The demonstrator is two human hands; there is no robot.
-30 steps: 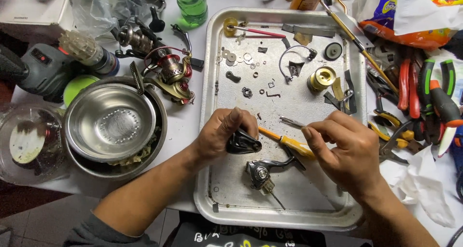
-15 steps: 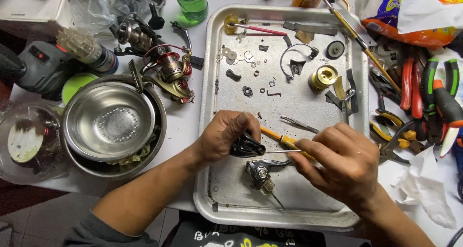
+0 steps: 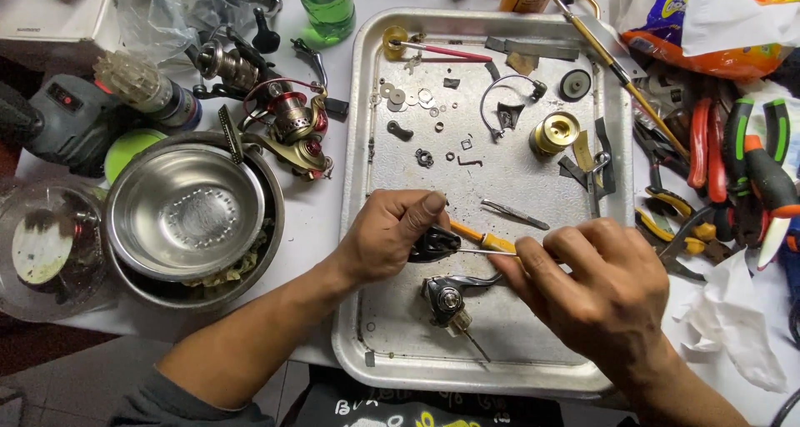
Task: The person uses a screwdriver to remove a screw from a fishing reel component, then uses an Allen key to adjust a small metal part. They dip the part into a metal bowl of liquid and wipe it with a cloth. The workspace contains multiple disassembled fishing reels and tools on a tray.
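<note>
Over the metal tray [image 3: 367,127], the left hand [image 3: 387,239] keeps its grip closed on a small black reel part [image 3: 433,244]. The right hand [image 3: 604,285], which a second ago pinched the yellow-handled screwdriver [image 3: 482,237] farther right, now has its grip closed on a thin metal rod [image 3: 483,252], tip brought against the black part. Below them lies a handled reel body [image 3: 450,295], untouched.

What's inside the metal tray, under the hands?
In the metal tray: the left hand holds a black reel part; the right hand holds a yellow-handled screwdriver. A reel handle assembly lies between them. The tray floor beneath both hands is hidden.
</note>
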